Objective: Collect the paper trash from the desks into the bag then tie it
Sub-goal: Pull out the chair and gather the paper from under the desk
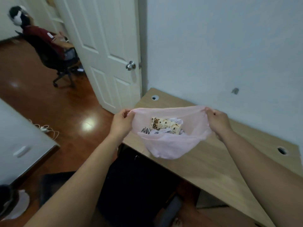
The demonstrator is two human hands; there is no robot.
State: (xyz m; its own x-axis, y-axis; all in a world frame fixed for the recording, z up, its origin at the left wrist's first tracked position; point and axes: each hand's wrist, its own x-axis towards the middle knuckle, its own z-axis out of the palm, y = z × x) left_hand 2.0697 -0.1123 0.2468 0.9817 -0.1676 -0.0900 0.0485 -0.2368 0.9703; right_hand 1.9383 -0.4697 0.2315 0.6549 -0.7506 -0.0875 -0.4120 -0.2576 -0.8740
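Item: pink plastic bag (165, 145), thin and translucent, held above the near corner of a wooden desk (213, 163).

Position: the bag is suspended between the two hands, its mouth stretched open from one to the other and its belly sagging below and between them, just over the desk edge.

Left hand (122, 122): closed in a pinch on the left end of the bag's rim, film gathered between thumb and fingers.

Right hand (216, 120): likewise pinched shut on the right end of the rim, with the film bunched beneath it.

Contents: crumpled paper trash (164, 128) is seen low inside, between the hands; a printed wrapper or carton with brown spots lies uppermost, pale scraps beside it.

Desk surface: no loose paper is seen on the visible part beyond the right hand.

Handling, as judged: the load is taken to be light; the film is soft, limp and somewhat slippery, and may tear if pulled sharply. The two rim ends now pinched are judged the proper holds for tying, to be drawn together and knotted above the contents.

Stage, as judged: collection appears done here; tying is not yet begun.
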